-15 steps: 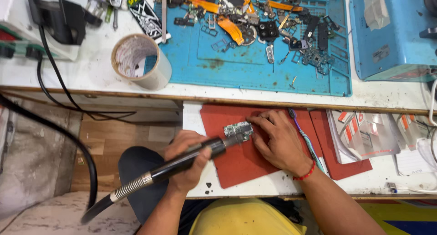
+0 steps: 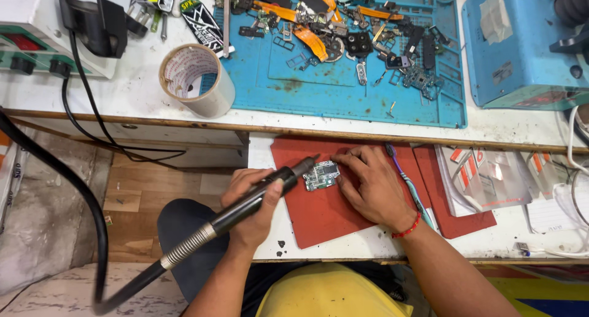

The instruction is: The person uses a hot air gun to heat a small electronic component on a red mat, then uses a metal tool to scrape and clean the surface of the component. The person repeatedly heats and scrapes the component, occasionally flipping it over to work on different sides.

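Under my left hand (image 2: 254, 203) I see a black pen-shaped hot-air handpiece with a ribbed metal collar and thick black hose (image 2: 245, 203); that grip is clenched around its barrel, nozzle angled up and to the right. Just off the nozzle tip lies a small green circuit board with silver shields (image 2: 321, 175), flat on a dark red rubber mat (image 2: 325, 216) on the white tabletop (image 2: 270, 243). My right hand (image 2: 371, 188) rests on the mat right of the board, fingertips pinning its far edge, so that grip is pressed on the board rather than closed round it. Beyond my right wrist lies a slim purple-and-teal toothbrush (image 2: 408, 185). Farther up, a roll of tan packing tape (image 2: 197, 81) stands beside a blue work mat littered with phone parts (image 2: 343, 93)
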